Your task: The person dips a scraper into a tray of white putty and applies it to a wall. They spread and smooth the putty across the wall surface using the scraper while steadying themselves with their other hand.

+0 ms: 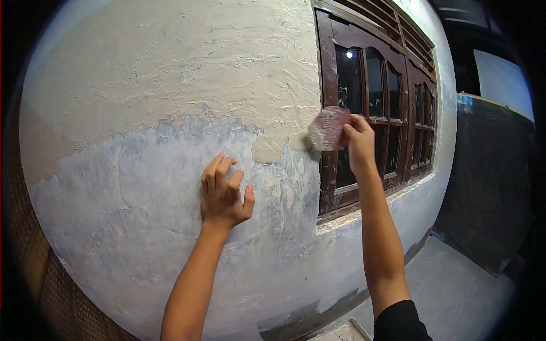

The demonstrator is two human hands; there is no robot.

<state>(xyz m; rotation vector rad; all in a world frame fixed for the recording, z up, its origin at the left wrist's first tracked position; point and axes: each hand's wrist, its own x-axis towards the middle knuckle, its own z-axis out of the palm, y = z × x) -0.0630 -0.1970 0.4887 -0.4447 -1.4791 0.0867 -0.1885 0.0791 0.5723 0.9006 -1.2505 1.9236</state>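
My right hand [360, 139] pinches the edge of a dark red, flat piece [330, 129] smeared with whitish material, held up between the wall and the window's left frame. My left hand [224, 190] is raised before the grey lower part of the wall, fingers apart and slightly bent, holding nothing; whether it touches the wall I cannot tell. Cream, ridged plaster [227, 62] covers the upper wall and ends in a jagged edge above my left hand. Below that edge the wall [142, 227] is grey-white and streaked.
A dark brown wooden window [405, 113] with glass panes is set in the wall at the right. A dark panel [483, 182] stands farther right above the grey floor [449, 290]. Woven material [71, 290] lines the lower left. A pale-rimmed object [341, 331] shows at the bottom.
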